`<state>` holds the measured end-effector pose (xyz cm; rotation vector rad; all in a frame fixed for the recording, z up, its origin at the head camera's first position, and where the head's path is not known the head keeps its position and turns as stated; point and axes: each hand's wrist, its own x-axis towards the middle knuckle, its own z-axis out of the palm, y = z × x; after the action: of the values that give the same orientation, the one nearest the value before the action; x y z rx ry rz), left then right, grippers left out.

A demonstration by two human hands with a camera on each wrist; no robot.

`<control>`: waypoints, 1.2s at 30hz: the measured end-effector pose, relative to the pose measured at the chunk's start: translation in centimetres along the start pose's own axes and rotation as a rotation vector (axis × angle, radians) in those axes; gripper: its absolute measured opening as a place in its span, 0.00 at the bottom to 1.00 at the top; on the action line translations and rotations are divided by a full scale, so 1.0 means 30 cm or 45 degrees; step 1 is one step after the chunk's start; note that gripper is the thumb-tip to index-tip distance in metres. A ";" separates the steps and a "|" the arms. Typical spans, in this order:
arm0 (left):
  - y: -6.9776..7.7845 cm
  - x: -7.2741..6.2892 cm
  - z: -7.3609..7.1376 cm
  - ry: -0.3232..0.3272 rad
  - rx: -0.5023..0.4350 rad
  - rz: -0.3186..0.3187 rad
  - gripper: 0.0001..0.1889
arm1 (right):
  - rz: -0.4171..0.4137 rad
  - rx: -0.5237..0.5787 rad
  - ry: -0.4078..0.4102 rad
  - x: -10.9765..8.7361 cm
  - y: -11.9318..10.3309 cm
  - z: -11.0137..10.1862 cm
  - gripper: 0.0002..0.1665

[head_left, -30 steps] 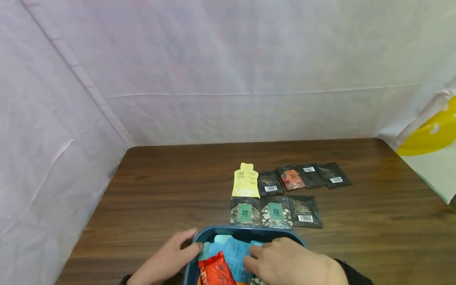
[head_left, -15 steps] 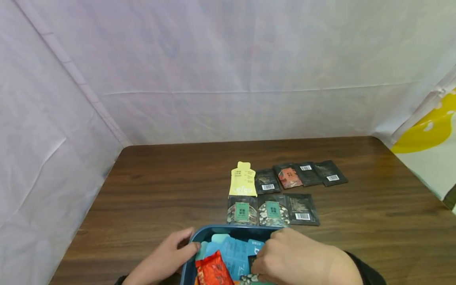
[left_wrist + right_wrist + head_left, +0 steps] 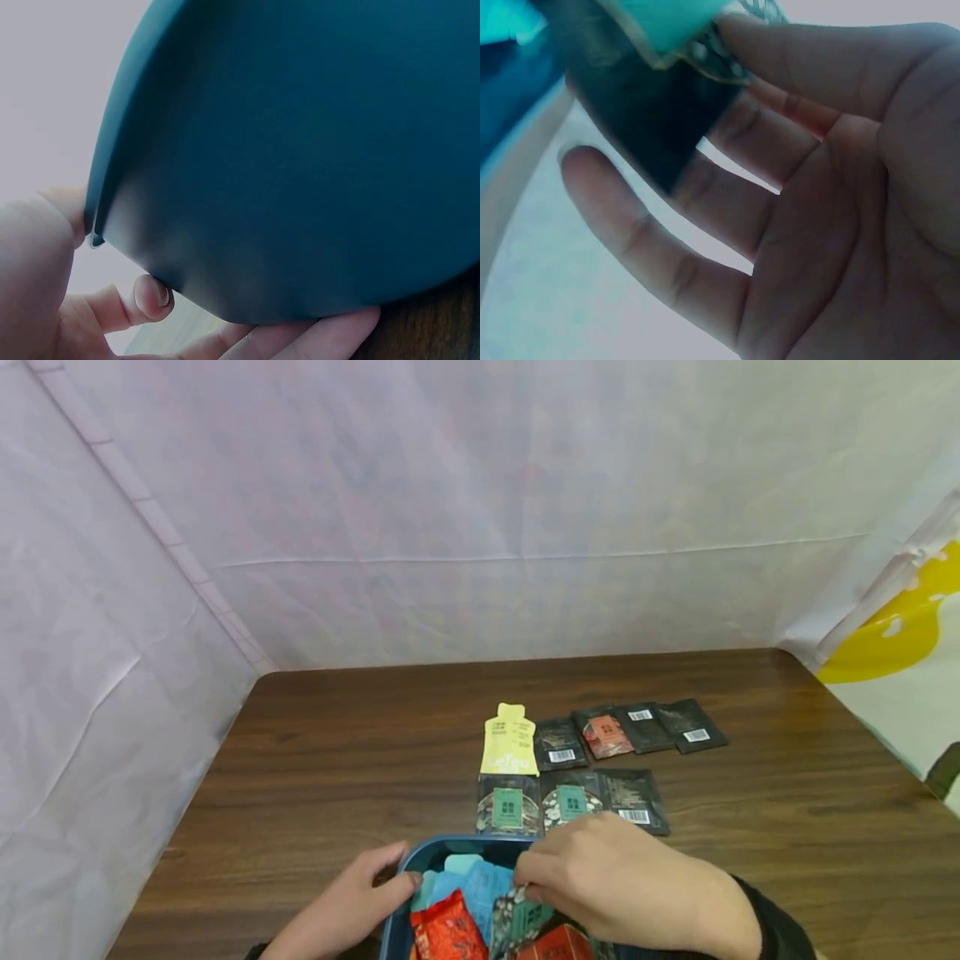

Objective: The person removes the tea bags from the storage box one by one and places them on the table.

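Note:
A dark blue plastic bin [image 3: 392, 935] stands at the front edge of the head view. My left hand [image 3: 348, 897] grips its left side, thumb at the rim and fingers against the outer wall [image 3: 292, 172] in the left wrist view. Over the bin, my right hand [image 3: 622, 881] pinches a dark sachet with a green label [image 3: 517, 917] between thumb and fingers; its dark lower part [image 3: 652, 112] shows in the right wrist view. Inside the bin lie a red packet [image 3: 450, 931], light blue pouches [image 3: 480, 889] and a sachet with a red-orange label [image 3: 558, 943].
Behind the bin, a yellow bottle-shaped pouch [image 3: 510, 742] heads a row with several black sachets [image 3: 561, 745]. A nearer row has green-labelled sachets [image 3: 507, 806] and a black sachet with a barcode [image 3: 633, 802]. White sheeting [image 3: 487, 510] bounds the wooden table [image 3: 337, 752].
My right hand reached into the bin, took hold of the green-labelled sachet and has lifted it a little. A sachet with a red-orange label now shows beneath. The left hand stays at the rim.

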<state>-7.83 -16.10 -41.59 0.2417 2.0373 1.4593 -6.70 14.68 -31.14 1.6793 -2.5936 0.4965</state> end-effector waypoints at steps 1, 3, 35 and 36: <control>-0.001 0.002 -0.002 0.001 0.009 -0.013 0.11 | 0.028 0.010 0.028 -0.006 0.005 -0.010 0.02; -0.005 0.003 -0.004 0.006 0.039 -0.029 0.12 | 0.096 -0.014 0.078 -0.020 0.016 -0.034 0.03; 0.005 -0.009 -0.006 -0.029 -0.164 -0.098 0.13 | 1.016 0.050 -0.319 -0.340 0.601 -0.131 0.15; 0.007 -0.009 -0.006 -0.029 -0.161 -0.104 0.13 | 1.020 0.044 -0.311 -0.338 0.606 -0.127 0.15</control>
<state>-7.77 -16.30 -41.27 0.1213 1.9059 1.5209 -19.21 31.49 -34.02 0.6563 -3.3897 0.3434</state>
